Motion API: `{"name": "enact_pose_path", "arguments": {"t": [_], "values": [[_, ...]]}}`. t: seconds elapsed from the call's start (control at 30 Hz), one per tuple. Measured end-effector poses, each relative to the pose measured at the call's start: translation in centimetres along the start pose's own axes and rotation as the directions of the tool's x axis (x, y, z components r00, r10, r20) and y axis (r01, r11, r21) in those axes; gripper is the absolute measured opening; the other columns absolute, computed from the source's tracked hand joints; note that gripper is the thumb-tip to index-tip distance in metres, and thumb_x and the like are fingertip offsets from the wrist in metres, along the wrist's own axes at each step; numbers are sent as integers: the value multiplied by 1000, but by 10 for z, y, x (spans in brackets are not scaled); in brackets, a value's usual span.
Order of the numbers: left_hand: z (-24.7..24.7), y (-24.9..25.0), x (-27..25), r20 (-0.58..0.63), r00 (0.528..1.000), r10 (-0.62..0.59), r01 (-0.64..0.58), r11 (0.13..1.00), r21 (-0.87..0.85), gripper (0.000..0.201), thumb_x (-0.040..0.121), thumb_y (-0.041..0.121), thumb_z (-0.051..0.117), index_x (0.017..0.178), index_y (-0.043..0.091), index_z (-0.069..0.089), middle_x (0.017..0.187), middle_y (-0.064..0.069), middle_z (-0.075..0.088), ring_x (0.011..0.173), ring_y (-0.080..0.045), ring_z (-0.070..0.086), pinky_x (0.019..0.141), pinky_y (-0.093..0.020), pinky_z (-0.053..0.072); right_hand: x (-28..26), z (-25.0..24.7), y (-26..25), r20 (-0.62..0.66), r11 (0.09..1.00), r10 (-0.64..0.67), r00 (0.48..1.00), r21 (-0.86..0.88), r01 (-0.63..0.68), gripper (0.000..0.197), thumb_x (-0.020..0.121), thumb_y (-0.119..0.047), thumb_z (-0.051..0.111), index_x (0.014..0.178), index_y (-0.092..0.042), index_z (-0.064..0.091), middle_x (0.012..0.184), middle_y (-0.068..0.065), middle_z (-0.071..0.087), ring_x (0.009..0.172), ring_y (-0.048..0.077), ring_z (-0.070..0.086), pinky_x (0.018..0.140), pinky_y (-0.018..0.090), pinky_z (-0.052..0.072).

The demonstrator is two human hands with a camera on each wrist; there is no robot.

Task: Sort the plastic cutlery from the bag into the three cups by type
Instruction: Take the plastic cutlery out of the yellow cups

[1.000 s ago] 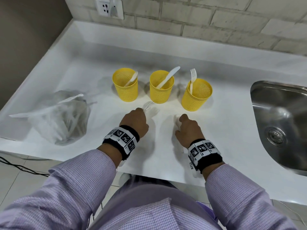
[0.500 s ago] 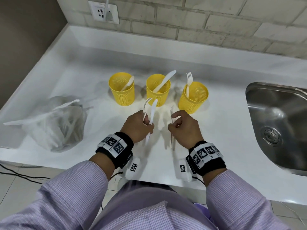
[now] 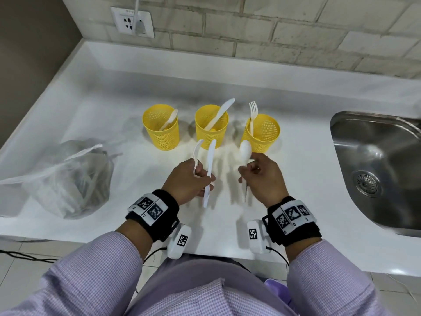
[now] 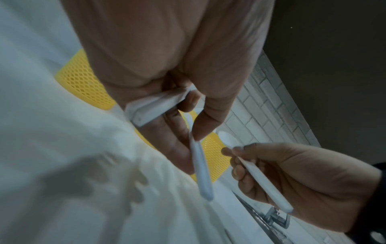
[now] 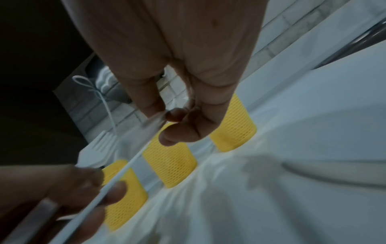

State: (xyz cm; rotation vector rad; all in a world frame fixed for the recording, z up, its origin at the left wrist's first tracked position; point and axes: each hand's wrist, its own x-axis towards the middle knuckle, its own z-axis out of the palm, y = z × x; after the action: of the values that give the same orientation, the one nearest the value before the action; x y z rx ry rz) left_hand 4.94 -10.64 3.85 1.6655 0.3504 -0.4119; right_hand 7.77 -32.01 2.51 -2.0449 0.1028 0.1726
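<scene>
Three yellow mesh cups stand in a row: the left cup (image 3: pixel 160 131) has a spoon in it, the middle cup (image 3: pixel 211 131) a knife, the right cup (image 3: pixel 264 135) a fork. Just in front of them my left hand (image 3: pixel 205 179) grips a white fork (image 3: pixel 195 153) and a white knife (image 3: pixel 210 169), both upright. My right hand (image 3: pixel 247 172) pinches a white spoon (image 3: pixel 245 150) by its handle, bowl up, near the right cup. The right wrist view shows the fork (image 5: pixel 100 151) and the knife (image 5: pixel 117 180) in my left hand. The clear bag (image 3: pixel 68 179) of cutlery lies at the left.
A steel sink (image 3: pixel 376 160) is sunk into the white counter (image 3: pixel 114 106) at the right. A brick wall with a socket (image 3: pixel 132 21) runs behind the cups. The counter's front edge is right below my wrists.
Both hands have risen off the counter with their cutlery. The fork and knife now stand upright in my left hand, and the spoon's bowl has come up in my right.
</scene>
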Motion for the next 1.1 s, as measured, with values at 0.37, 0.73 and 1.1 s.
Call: {"name": "enact_pose_path", "arguments": {"t": [0.37,0.73,1.1], "values": [[11,7,0,62,998,1,-5,999,49,26,93,1,56,81,13,36,90,-16,76,76,-33,74,82,-59,61,-13,-49,28,-84,926,202,976,-309,-219,30,99,-18,48,73,-12,34,74,7,49,75,30,44,62,39,32],[14,15,-3,64,996,63,-67,995,69,25,94,1,54,80,13,37,87,-16,76,71,-31,73,78,-57,63,-27,-43,52,114,732,319,941,-660,-168,10,89,-26,62,91,-19,55,96,2,62,88,25,58,75,29,45],[10,20,-13,62,994,90,-90,996,-5,27,94,-6,55,83,12,39,89,-20,74,81,-37,74,73,-55,63,-17,-32,35,207,793,178,962,-609,-16,27,79,-19,69,66,-29,47,71,-10,54,76,23,56,56,25,34]]}}
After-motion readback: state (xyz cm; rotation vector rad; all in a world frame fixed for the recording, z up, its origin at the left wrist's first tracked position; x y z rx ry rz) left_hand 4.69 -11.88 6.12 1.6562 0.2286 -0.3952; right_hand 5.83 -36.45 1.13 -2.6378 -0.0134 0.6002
